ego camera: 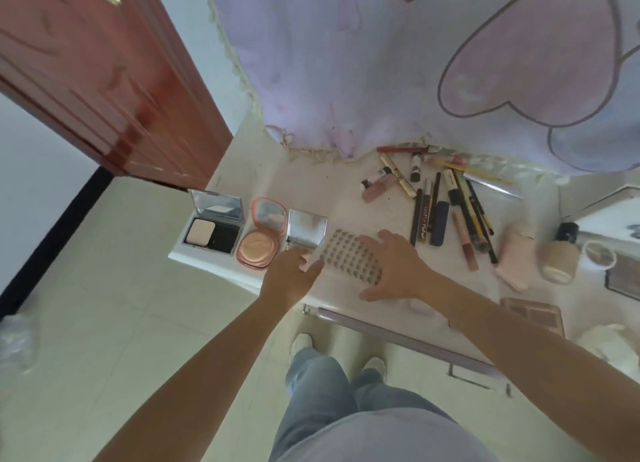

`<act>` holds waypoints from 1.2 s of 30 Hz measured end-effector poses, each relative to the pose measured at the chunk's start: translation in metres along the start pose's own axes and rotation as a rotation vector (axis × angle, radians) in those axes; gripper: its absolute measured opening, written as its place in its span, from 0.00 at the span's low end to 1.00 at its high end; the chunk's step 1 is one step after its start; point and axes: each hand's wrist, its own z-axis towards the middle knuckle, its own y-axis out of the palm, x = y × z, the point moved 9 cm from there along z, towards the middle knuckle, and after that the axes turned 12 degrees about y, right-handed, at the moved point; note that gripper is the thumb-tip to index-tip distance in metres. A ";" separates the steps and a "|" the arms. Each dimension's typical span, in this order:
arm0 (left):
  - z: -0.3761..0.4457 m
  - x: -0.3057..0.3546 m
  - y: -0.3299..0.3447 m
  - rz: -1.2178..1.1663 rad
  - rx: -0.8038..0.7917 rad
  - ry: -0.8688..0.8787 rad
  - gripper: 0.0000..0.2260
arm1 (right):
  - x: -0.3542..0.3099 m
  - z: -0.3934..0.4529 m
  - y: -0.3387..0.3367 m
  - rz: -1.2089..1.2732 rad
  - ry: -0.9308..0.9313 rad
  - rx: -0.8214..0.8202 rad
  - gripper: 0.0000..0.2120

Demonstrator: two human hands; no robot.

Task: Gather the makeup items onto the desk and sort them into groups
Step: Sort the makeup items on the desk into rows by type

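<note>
My right hand [391, 264] lies flat, fingers spread, on the dotted palette [349, 255] near the tabletop's [311, 191] front edge. My left hand [294, 271] touches the palette's left end with loose fingers, gripping nothing. Three open compacts [258, 233] line the left front corner; pencils and tubes [446, 202] lie scattered toward the back edge, right of centre.

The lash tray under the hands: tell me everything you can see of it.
The lash tray is a flat rectangular card carrying rows of small dark lash clusters. It lies tilted on the white desk, right of the open silver compact. The right hand rests spread over its right end; the left hand touches its left edge with its fingers. Its material is unclear.
</note>
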 end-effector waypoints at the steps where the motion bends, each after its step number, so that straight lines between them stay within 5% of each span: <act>1: -0.001 -0.001 -0.004 -0.239 0.029 -0.065 0.20 | 0.001 -0.003 -0.012 0.065 -0.015 -0.011 0.50; 4: 0.002 0.022 -0.005 -0.770 -0.074 -0.065 0.24 | 0.000 -0.020 -0.046 0.202 -0.094 -0.087 0.51; 10: 0.017 0.097 -0.034 -1.089 -0.287 0.195 0.38 | -0.007 -0.052 -0.102 0.442 -0.152 -0.197 0.43; 12: 0.023 0.114 -0.043 -1.113 -0.282 0.242 0.44 | -0.006 -0.056 -0.112 0.460 -0.144 -0.197 0.43; 20: 0.030 0.132 -0.057 -1.089 -0.237 0.361 0.42 | -0.009 -0.064 -0.119 0.622 -0.158 -0.290 0.48; 24: 0.023 0.135 -0.052 -1.175 -0.381 0.405 0.29 | -0.003 -0.055 -0.108 0.672 -0.176 -0.346 0.45; 27: 0.027 0.099 -0.043 -1.172 -0.347 0.233 0.27 | 0.015 -0.031 -0.094 0.846 -0.114 -0.371 0.32; 30: 0.021 0.054 -0.029 -0.957 -0.334 0.108 0.20 | 0.036 -0.016 -0.077 1.125 0.078 -0.493 0.32; 33: 0.008 0.023 -0.009 -0.904 -0.317 0.022 0.17 | 0.048 -0.006 -0.062 1.007 0.164 -0.398 0.11; 36: -0.005 0.003 0.008 -0.910 -0.260 -0.045 0.17 | 0.053 0.000 -0.054 0.807 0.183 -0.286 0.13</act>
